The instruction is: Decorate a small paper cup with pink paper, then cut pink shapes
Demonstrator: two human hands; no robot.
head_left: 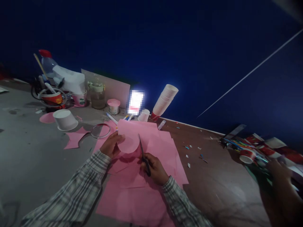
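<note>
My left hand (pixel 112 144) pinches the left edge of a piece of pink paper (pixel 129 137) whose lower edge is cut in a curve. In my right hand (pixel 155 167) is a pair of scissors (pixel 143 154), fingers wrapped round the black handles. The blades point up and away from me along the right side of the curved edge. Below both hands lie several overlapping pink sheets (pixel 163 151). A round clear ring (pixel 100 130) and a pink offcut (pixel 77 137) with curved sides rest to the left of my left hand.
Behind stand a lit phone (pixel 135 102), a tilted stack of paper cups (pixel 165 100), a glass jar (pixel 97 95) and a pink-topped cup (pixel 114 106). A white tub (pixel 65 119) sits at left. Another person's hand (pixel 279 170) reaches among red cups (pixel 247 155) at right.
</note>
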